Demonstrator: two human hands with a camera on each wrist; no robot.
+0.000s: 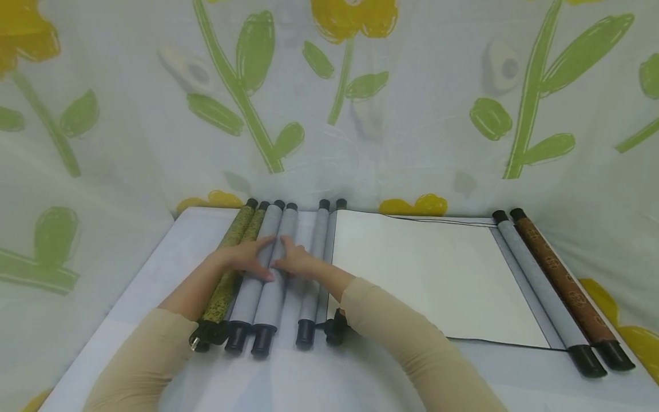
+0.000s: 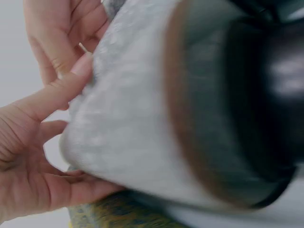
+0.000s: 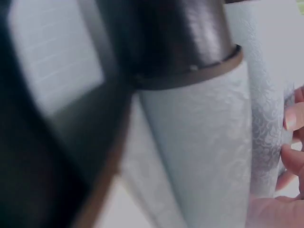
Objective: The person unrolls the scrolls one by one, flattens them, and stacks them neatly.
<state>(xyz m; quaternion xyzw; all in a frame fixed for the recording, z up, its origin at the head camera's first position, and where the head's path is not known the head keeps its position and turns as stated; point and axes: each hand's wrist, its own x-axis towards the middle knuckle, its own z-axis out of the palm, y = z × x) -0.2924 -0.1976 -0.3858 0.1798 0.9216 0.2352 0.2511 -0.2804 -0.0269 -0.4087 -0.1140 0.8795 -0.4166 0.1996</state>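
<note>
Two pale grey scroll rolls [image 1: 265, 286] with black end knobs [image 1: 264, 342] lie side by side under both hands. My left hand [image 1: 244, 257] holds them from the left, thumb and forefinger spread apart. In the left wrist view the left hand [image 2: 28, 147] has fingers above and below the grey patterned roll [image 2: 128, 104]. From the other side, my right hand [image 1: 298, 260] grips the right-hand grey roll with thumb and forefinger, its other fingers hidden. The right wrist view has a grey roll [image 3: 204, 142] close up, with fingers [image 3: 295, 116] at the right edge.
A green-gold patterned roll [image 1: 221, 294] lies under the left forearm. Another grey roll [image 1: 313, 274] stands right of the hands, beside a sheet of cream paper [image 1: 427, 274]. Past the paper lie a grey roll [image 1: 540, 286] and a brown patterned roll [image 1: 566, 280]. A flowered curtain [image 1: 412, 143] hangs behind.
</note>
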